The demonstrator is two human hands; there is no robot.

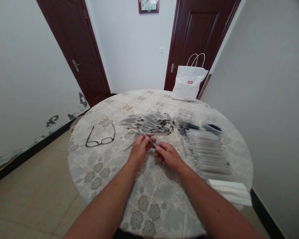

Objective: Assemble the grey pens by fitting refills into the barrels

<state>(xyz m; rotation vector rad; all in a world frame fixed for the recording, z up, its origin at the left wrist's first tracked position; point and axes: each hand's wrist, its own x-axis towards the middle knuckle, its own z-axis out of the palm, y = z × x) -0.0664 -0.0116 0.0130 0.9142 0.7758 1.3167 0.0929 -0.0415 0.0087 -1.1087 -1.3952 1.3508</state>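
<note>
Both my hands hold one slim, pale pen (149, 139) over the near middle of the table. My left hand (140, 147) grips it along its upper part with closed fingers. At the lower end, the fingertips of my right hand (167, 154) pinch it. Just beyond my hands lies a loose heap of grey pens (147, 122), many with dark ends. To the right is a large stack of translucent pen barrels (209, 152), laid side by side. A single thin stick (183, 146) lies between my right hand and that stack.
Black-framed glasses (99, 142) lie at the left. A bowl (215, 129) of small black parts stands right, near a clear plastic bag (185, 116) and dark slim pieces (189, 126). White folded paper (230, 192) lies by the right edge; a white paper bag (189, 83) stands at the back.
</note>
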